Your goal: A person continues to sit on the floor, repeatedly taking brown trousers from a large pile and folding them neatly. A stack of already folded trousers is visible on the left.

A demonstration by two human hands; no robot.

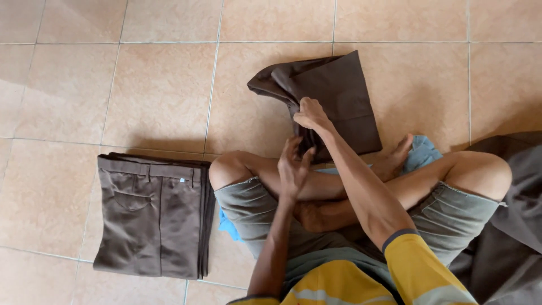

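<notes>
1. Sitting cross-legged on the tiled floor (158, 90), brown trousers (333, 96) lying just beyond the knees, half folded, one end bunched and lifted.
2. Right hand (309, 114) closed around the gathered near edge of the cloth, fingers pinching a fold.
3. Left hand (292, 166) hovering just below, fingers spread and slightly curled, near the cloth's lower edge; contact not clear.
4. Soft, limp fabric by the look of it: light, prone to sagging and creasing, not slippery. Best taken at a seam or hem edge, probably with both hands, to keep layers aligned.
5. Off to the left, a folded stack of brown trousers (152, 217) lying flat on the floor.
6. At the right edge, more dark cloth (516, 226) heaped beside the knee.
</notes>
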